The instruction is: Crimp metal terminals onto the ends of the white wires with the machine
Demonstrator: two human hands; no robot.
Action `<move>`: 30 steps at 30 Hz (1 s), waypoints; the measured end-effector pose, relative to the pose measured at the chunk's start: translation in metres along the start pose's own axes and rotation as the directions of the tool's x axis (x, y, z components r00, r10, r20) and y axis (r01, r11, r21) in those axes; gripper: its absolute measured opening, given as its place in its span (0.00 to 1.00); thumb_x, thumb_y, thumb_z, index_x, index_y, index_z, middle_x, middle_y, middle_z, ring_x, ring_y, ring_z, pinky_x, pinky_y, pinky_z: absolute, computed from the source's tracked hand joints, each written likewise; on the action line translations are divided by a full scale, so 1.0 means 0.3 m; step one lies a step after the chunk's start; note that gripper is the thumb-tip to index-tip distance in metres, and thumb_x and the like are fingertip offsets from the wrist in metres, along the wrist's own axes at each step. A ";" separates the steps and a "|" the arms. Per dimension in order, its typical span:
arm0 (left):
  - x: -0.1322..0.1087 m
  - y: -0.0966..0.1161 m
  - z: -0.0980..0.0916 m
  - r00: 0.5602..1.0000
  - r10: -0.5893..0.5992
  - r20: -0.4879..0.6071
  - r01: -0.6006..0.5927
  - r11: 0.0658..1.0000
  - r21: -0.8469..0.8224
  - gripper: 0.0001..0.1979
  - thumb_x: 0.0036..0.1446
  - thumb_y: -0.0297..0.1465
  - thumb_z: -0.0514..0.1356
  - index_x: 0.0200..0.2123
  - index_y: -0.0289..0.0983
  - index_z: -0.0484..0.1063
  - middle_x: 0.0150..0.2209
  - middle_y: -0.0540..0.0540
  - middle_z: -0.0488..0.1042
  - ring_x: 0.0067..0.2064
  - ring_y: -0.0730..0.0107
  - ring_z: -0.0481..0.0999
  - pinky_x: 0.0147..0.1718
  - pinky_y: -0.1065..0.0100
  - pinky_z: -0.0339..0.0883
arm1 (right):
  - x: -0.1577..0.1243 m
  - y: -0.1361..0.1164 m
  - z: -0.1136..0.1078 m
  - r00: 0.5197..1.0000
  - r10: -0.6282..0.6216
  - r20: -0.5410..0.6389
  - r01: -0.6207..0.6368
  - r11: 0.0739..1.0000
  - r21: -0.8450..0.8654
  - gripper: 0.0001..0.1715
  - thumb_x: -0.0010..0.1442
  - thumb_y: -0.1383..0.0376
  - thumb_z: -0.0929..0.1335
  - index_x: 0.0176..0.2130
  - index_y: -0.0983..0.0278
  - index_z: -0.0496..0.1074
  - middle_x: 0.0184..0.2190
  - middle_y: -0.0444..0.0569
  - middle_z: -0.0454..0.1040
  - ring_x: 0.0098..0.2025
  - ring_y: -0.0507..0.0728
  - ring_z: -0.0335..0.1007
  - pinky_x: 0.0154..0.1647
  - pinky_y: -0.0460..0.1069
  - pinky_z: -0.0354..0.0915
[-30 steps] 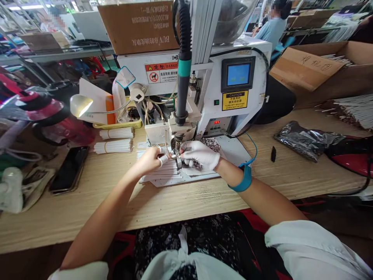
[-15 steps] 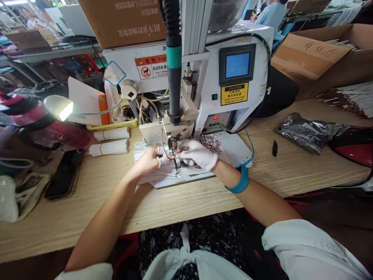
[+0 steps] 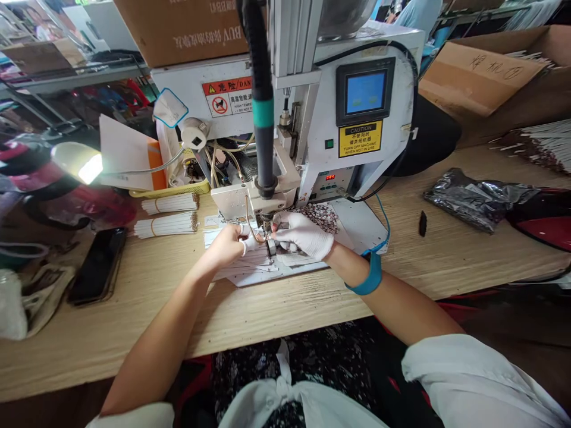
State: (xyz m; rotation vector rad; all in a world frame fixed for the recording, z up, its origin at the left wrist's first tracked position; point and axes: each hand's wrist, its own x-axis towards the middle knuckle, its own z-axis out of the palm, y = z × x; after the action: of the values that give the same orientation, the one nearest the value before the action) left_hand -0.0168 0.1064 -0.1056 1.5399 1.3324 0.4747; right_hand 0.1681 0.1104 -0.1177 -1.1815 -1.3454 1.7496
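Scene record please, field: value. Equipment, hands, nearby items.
equipment: white metal benchtop machine, lit blue screen, upright black-and-teal cylindrical tool
left hand: white fabric finger covers, at the tool's lower end
right hand: white knitted glove, fingertips close to the left's
held piece: too small to tell
left side: two banded bundles of thin white strands, flat black phone

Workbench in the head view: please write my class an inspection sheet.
Surface: wooden workbench, dark specks before the base plate.
Job's things: white machine; thin white strips lying on the base plate.
Clutter: phone, two banded bundles, silvery bag.
Hands: left hand and gloved right hand, fingers close together below the machine's dark handle; held item too small to tell.
Cables: black cable curving down the machine's front; blue cable at the base plate's edge.
Surroundings: cardboard box at right, lit lamp at left.
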 end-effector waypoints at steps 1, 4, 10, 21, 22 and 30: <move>0.001 0.000 0.000 1.000 0.004 0.000 -0.004 1.000 0.000 0.14 0.38 0.40 0.63 0.19 0.34 0.67 0.20 0.53 0.63 0.25 0.75 0.60 0.25 0.72 0.54 | 0.002 0.001 -0.001 1.000 -0.005 -0.004 0.005 1.000 -0.002 0.09 0.44 0.71 0.68 0.28 0.64 0.62 0.18 0.37 0.63 0.14 0.44 0.55 0.10 0.39 0.49; 0.002 -0.002 0.001 1.000 -0.003 0.005 0.003 1.000 0.003 0.14 0.38 0.40 0.63 0.19 0.35 0.67 0.20 0.53 0.63 0.25 0.74 0.60 0.25 0.72 0.55 | 0.006 0.003 -0.002 1.000 -0.005 -0.021 0.005 1.000 -0.014 0.09 0.44 0.70 0.68 0.28 0.64 0.63 0.18 0.37 0.63 0.14 0.44 0.56 0.09 0.39 0.50; 0.001 0.001 0.000 1.000 -0.014 -0.021 0.015 0.999 0.033 0.14 0.39 0.40 0.62 0.19 0.34 0.68 0.18 0.54 0.63 0.23 0.76 0.58 0.23 0.73 0.53 | 0.002 0.005 0.000 1.000 0.006 -0.029 -0.007 1.000 -0.023 0.09 0.45 0.70 0.68 0.28 0.64 0.62 0.16 0.36 0.61 0.14 0.44 0.55 0.10 0.40 0.49; -0.004 0.007 -0.010 1.000 0.023 -0.012 -0.022 0.998 0.061 0.14 0.41 0.41 0.62 0.20 0.34 0.70 0.19 0.53 0.64 0.23 0.75 0.60 0.23 0.73 0.54 | -0.003 0.013 -0.008 0.996 -0.082 -0.030 0.080 0.995 -0.060 0.13 0.45 0.68 0.69 0.30 0.62 0.60 0.21 0.37 0.64 0.15 0.45 0.57 0.12 0.41 0.50; -0.014 0.011 -0.016 0.998 0.048 -0.039 -0.045 0.994 0.095 0.15 0.42 0.41 0.61 0.21 0.34 0.70 0.20 0.52 0.65 0.24 0.75 0.61 0.24 0.73 0.55 | -0.006 0.008 -0.020 0.993 -0.113 -0.025 0.110 0.989 -0.096 0.13 0.45 0.67 0.69 0.30 0.63 0.60 0.21 0.38 0.65 0.16 0.46 0.59 0.13 0.42 0.52; -0.157 0.039 -0.001 0.971 0.086 0.224 -0.180 0.876 0.447 0.10 0.50 0.34 0.58 0.27 0.35 0.77 0.26 0.46 0.75 0.26 0.70 0.70 0.25 0.72 0.61 | -0.015 -0.039 -0.133 0.926 -0.376 -0.043 0.268 0.731 -0.627 0.05 0.50 0.67 0.67 0.30 0.65 0.73 0.29 0.45 0.75 0.33 0.54 0.69 0.35 0.48 0.62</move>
State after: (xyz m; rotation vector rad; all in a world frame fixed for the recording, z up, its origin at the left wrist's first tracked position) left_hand -0.0261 0.0655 -0.0812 2.0284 1.2417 0.0741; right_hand 0.2060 0.1256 -0.1084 -1.2806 -1.9571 0.9495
